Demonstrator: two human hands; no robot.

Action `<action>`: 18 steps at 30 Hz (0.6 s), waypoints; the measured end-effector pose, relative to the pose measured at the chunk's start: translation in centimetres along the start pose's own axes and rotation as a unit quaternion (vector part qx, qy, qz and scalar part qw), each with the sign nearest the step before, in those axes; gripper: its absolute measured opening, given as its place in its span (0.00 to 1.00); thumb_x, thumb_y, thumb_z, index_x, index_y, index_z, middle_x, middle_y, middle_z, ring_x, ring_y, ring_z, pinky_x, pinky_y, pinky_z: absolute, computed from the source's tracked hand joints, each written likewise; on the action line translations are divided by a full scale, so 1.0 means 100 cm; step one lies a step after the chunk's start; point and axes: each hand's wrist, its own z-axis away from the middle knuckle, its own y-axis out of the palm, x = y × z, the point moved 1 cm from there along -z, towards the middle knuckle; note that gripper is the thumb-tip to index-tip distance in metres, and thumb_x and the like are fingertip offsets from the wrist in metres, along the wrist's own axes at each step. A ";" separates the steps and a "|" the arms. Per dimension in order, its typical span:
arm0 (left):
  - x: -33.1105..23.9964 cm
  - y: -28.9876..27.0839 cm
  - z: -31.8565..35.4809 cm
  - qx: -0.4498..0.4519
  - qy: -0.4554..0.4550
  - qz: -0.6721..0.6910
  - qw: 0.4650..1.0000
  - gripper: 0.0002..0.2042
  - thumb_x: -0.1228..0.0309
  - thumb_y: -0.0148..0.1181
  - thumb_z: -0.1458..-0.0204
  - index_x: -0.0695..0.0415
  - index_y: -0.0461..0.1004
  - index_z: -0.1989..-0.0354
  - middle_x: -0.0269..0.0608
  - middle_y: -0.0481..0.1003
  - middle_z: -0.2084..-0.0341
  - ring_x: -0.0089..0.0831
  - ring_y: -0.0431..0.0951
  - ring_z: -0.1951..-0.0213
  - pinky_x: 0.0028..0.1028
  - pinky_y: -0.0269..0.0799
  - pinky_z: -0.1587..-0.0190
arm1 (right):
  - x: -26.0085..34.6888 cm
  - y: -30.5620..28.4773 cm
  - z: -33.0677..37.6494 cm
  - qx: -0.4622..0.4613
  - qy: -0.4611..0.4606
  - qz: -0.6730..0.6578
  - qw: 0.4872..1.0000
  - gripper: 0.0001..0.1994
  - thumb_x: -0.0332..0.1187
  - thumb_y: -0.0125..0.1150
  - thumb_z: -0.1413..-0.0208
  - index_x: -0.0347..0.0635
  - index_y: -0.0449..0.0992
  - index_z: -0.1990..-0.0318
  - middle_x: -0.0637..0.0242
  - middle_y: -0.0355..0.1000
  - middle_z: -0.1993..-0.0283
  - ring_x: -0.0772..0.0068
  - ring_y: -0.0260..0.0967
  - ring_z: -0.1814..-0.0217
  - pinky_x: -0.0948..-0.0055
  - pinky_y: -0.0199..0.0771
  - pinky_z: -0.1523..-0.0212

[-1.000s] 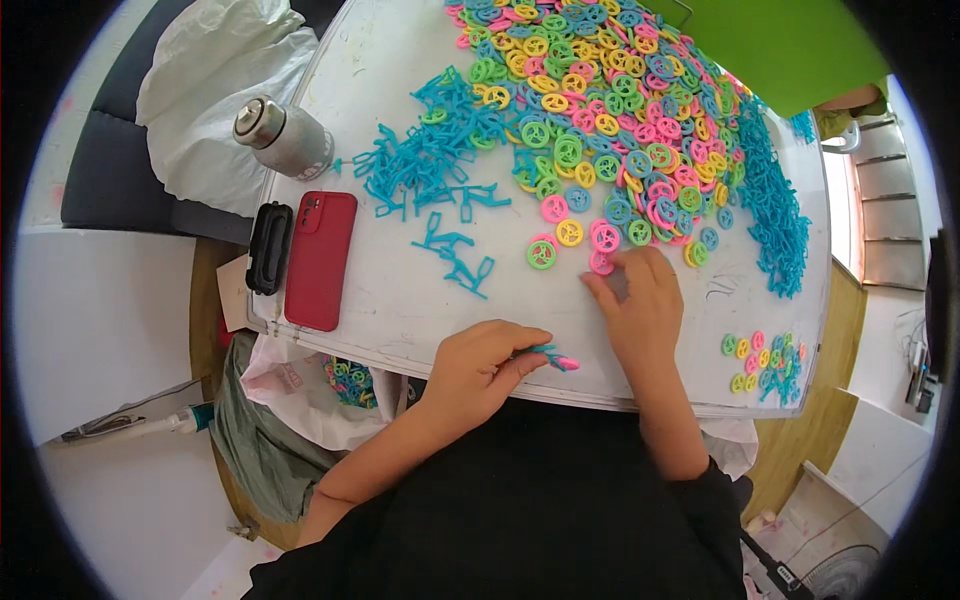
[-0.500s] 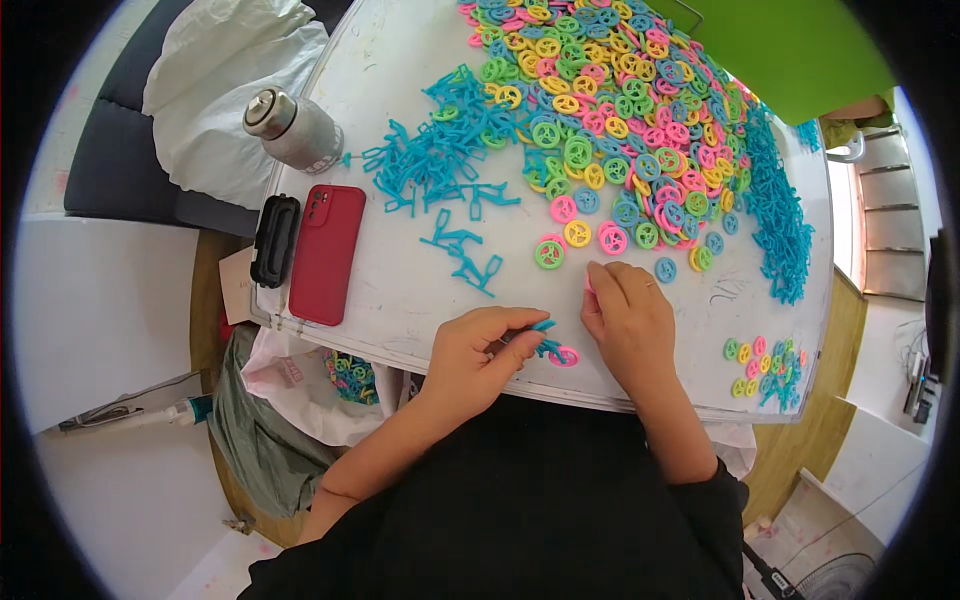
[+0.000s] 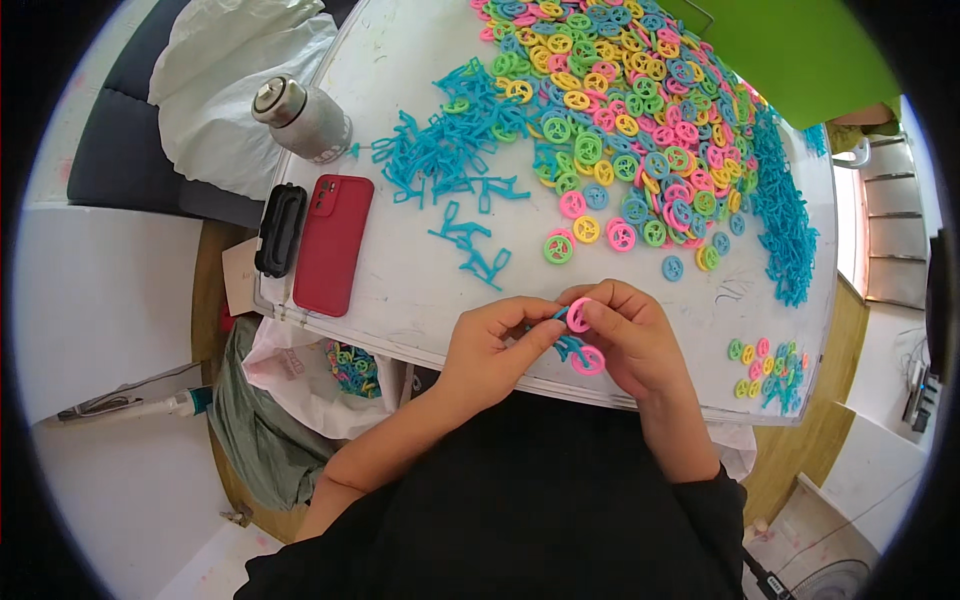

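My left hand (image 3: 494, 341) and my right hand (image 3: 628, 334) meet at the near edge of the white table (image 3: 400, 270). Between their fingertips they pinch a small blue frame piece with a pink wheel disc (image 3: 579, 315) on it; a second pink disc (image 3: 588, 360) hangs at its lower end, under my right fingers. A few loose blue frame pieces (image 3: 470, 247) lie just beyond my hands. Further back is a big heap of pink, yellow, green and blue discs (image 3: 620, 130), with a pile of blue frames (image 3: 440, 150) to its left.
A red phone (image 3: 332, 243) and a black case (image 3: 281, 228) lie at the table's left edge, a metal bottle (image 3: 300, 118) behind them. More blue pieces (image 3: 785, 220) line the right side. A small cluster of finished pieces (image 3: 768, 364) sits near right. A bag of discs (image 3: 350, 366) hangs below.
My right hand came back from the loose discs with a pink disc and joined my left hand. The blue piece in my left hand now carries pink discs.
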 end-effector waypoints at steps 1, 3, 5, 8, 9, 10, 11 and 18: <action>0.000 0.001 0.000 -0.001 0.000 0.000 1.000 0.10 0.76 0.60 0.40 0.65 0.77 0.53 0.38 0.80 0.60 0.22 0.78 0.58 0.23 0.72 0.53 | -0.002 0.001 0.001 -0.005 -0.005 -0.012 1.000 0.05 0.28 0.62 0.39 0.35 0.75 0.62 0.56 0.77 0.54 0.71 0.74 0.55 0.71 0.75 0.50; 0.002 0.003 0.001 -0.002 0.009 0.060 0.998 0.09 0.76 0.60 0.40 0.65 0.78 0.53 0.37 0.80 0.61 0.21 0.77 0.57 0.23 0.72 0.53 | -0.004 0.005 0.002 -0.010 -0.010 -0.024 1.000 0.05 0.28 0.62 0.39 0.35 0.75 0.63 0.55 0.77 0.54 0.70 0.75 0.55 0.70 0.75 0.50; 0.009 0.005 0.002 -0.034 0.063 0.020 0.997 0.09 0.76 0.62 0.42 0.64 0.78 0.55 0.38 0.81 0.64 0.22 0.78 0.61 0.24 0.73 0.57 | -0.005 0.010 0.003 -0.041 -0.026 -0.006 0.999 0.05 0.27 0.61 0.39 0.36 0.73 0.64 0.52 0.77 0.54 0.70 0.75 0.55 0.70 0.75 0.50; 0.002 0.004 0.002 -0.075 0.213 -0.155 0.962 0.09 0.77 0.66 0.47 0.62 0.79 0.58 0.41 0.81 0.69 0.29 0.80 0.67 0.27 0.73 0.63 | -0.006 0.016 0.004 -0.073 -0.050 0.045 0.995 0.05 0.27 0.60 0.39 0.36 0.73 0.65 0.50 0.78 0.55 0.69 0.75 0.55 0.69 0.75 0.50; -0.004 0.005 0.002 -0.083 0.304 -0.287 0.905 0.09 0.77 0.67 0.49 0.61 0.78 0.60 0.42 0.81 0.70 0.34 0.81 0.68 0.30 0.74 0.64 | -0.005 0.018 0.006 -0.074 -0.050 0.045 0.995 0.05 0.27 0.60 0.39 0.36 0.73 0.65 0.50 0.78 0.55 0.69 0.75 0.55 0.69 0.75 0.50; -0.006 0.005 0.002 -0.083 0.303 -0.286 0.905 0.09 0.77 0.67 0.49 0.61 0.78 0.60 0.42 0.81 0.70 0.34 0.81 0.68 0.30 0.74 0.64 | -0.005 0.019 0.007 -0.074 -0.059 0.067 0.993 0.04 0.27 0.60 0.38 0.35 0.73 0.64 0.53 0.78 0.55 0.71 0.74 0.56 0.71 0.75 0.51; -0.008 0.006 0.003 -0.093 0.309 -0.293 0.900 0.09 0.77 0.67 0.51 0.60 0.78 0.61 0.43 0.80 0.70 0.38 0.80 0.68 0.32 0.73 0.65 | -0.004 0.021 0.008 -0.073 -0.068 0.089 0.991 0.04 0.27 0.60 0.38 0.35 0.74 0.62 0.56 0.78 0.56 0.74 0.74 0.57 0.74 0.74 0.52; -0.013 0.003 0.001 -0.090 0.300 -0.275 0.909 0.07 0.77 0.67 0.51 0.59 0.77 0.64 0.41 0.79 0.70 0.40 0.79 0.67 0.34 0.72 0.64 | 0.001 0.022 0.013 -0.095 -0.137 0.286 0.944 0.07 0.26 0.60 0.38 0.35 0.75 0.55 0.70 0.74 0.61 0.84 0.69 0.60 0.83 0.68 0.58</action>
